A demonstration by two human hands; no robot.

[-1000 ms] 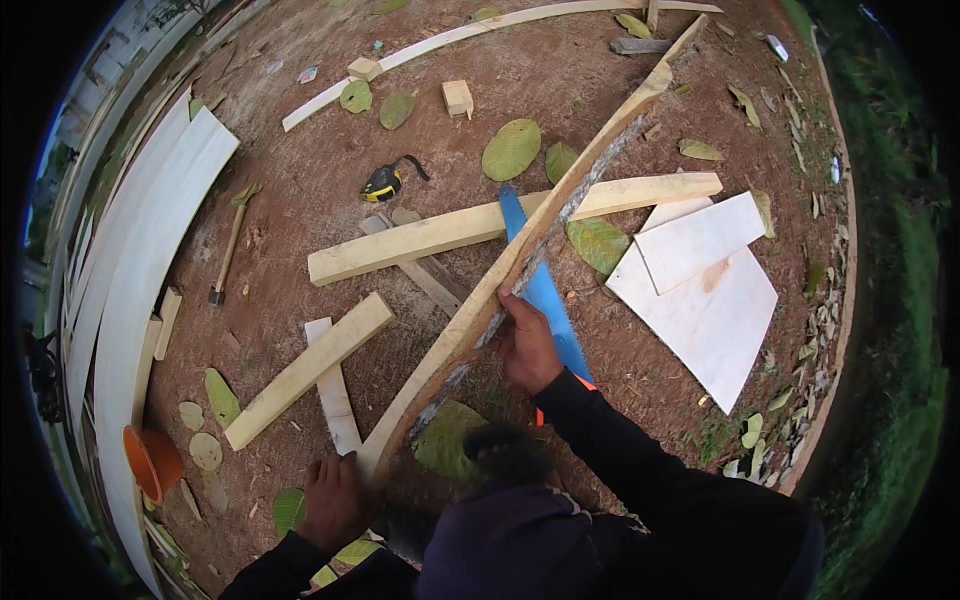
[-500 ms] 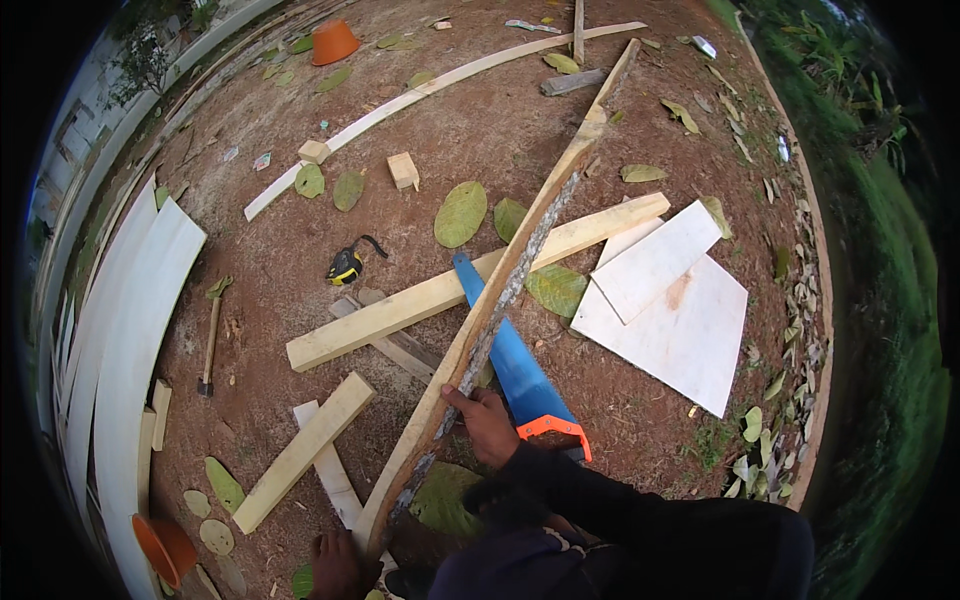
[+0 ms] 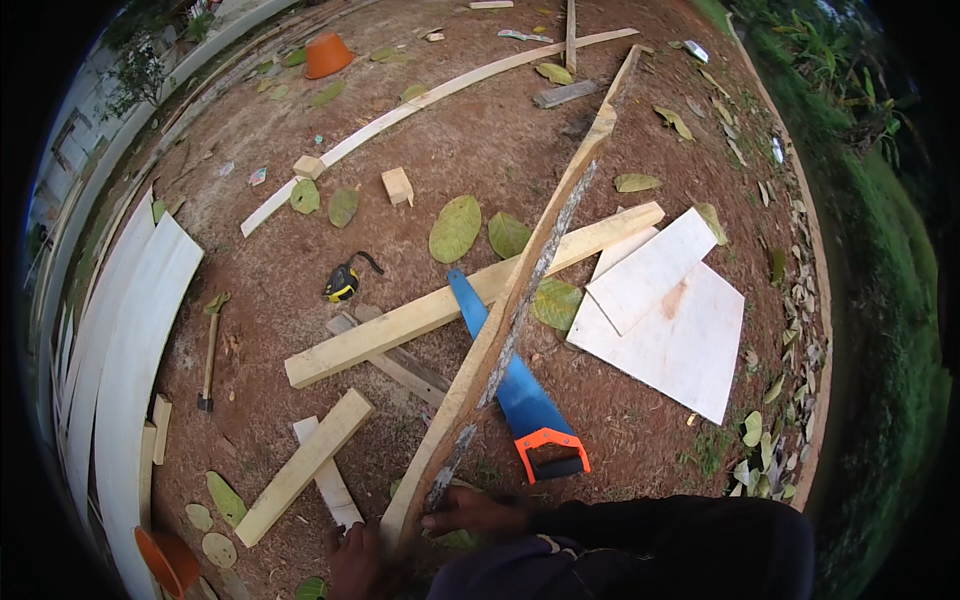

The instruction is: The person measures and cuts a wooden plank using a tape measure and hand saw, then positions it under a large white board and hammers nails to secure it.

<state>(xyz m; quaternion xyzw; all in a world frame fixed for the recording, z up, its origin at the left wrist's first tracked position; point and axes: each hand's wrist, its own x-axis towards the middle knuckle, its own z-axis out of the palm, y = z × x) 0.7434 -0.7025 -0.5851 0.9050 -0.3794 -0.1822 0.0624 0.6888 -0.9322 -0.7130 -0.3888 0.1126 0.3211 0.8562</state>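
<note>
A long, wavy wooden plank (image 3: 545,232) with rough bark along one edge runs from my body to the far right. My left hand (image 3: 357,560) is closed at its near end, on the left side. From the right, my right hand (image 3: 480,512) reaches the bark edge near that same end, a fingertip over the wood and the other fingers partly hidden. Under the plank lies a handsaw (image 3: 520,385) with a blue blade and orange handle, its tip on a squared timber beam (image 3: 390,330). A shorter beam (image 3: 305,468) rests across a thin board left of my hands.
White panels (image 3: 690,335) lie at the right; long pale sheets (image 3: 130,360) line the left side. A hammer (image 3: 210,365), a tape measure (image 3: 342,282), wood blocks (image 3: 397,186) and orange buckets (image 3: 327,55) sit on the reddish soil among big leaves.
My right hand has slid down along the plank toward its near end. The saw handle now shows fully. My left hand has shifted slightly right and up, and the plank's near end has moved right.
</note>
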